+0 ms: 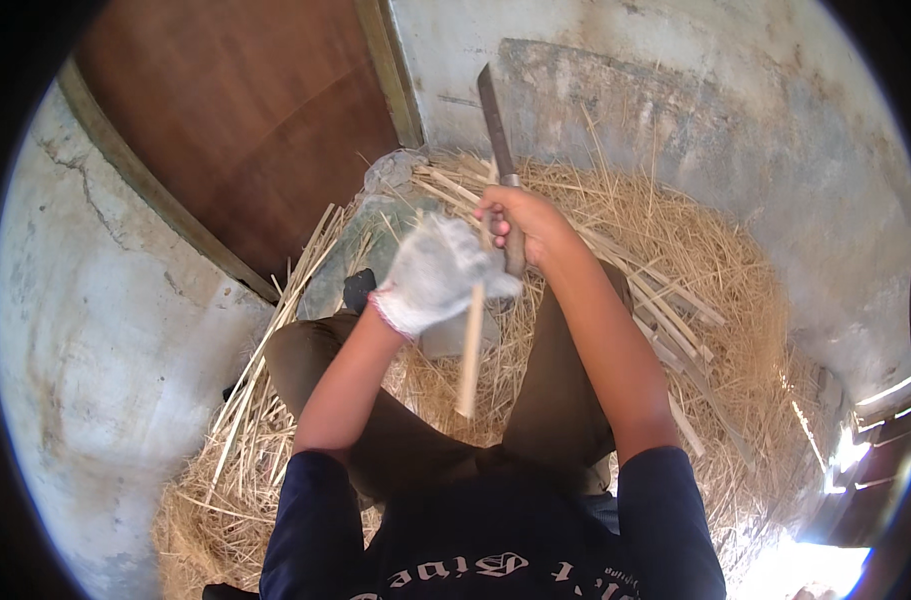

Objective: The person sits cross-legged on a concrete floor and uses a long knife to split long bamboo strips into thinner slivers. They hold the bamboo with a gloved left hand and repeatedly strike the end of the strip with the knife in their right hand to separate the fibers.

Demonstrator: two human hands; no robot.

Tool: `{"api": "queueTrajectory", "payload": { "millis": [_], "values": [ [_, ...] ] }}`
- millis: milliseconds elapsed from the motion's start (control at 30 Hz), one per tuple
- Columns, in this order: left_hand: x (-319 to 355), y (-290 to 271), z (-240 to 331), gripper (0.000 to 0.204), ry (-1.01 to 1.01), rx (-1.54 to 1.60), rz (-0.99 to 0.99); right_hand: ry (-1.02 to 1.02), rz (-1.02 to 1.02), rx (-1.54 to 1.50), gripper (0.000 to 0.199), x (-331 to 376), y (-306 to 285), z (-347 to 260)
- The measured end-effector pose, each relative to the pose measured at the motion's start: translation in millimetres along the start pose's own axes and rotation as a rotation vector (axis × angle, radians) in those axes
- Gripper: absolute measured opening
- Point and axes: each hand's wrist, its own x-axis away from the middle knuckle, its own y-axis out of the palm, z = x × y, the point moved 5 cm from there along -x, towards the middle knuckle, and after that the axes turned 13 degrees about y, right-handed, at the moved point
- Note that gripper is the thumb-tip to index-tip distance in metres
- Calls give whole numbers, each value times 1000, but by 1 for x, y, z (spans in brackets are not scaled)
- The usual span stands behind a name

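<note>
A pale stick [469, 350] hangs down from the gloved left hand [433, 272], which is closed round its upper end above the person's lap. Just beside it, the bare right hand [520, 225] grips the handle of a long knife [495, 125] whose blade points up and away. Straw [665, 300] and split strips cover the floor, below a cracked plaster wall [675, 90] and a brown door [245, 120].

Straw [675, 230] and slats [665, 320] on floor [105, 380]

Daylight, soft shade | glare blows out lower right corner | gloved left hand [433, 275] motion-blurred | fisheye bends edges, black rim
</note>
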Motion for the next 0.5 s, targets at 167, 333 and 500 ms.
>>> {"api": "queueTrajectory", "payload": {
  "millis": [167,333,500],
  "values": [
    [25,-52,-33,5,-334,232,481,153,-67,-54,19,8,21,12],
    [60,-64,-54,6,-548,142,706,214,-39,-20,19,4,29,34],
    [61,-86,-54,7,-589,4,869,334,-162,-65,18,3,21,44]
  ]
}}
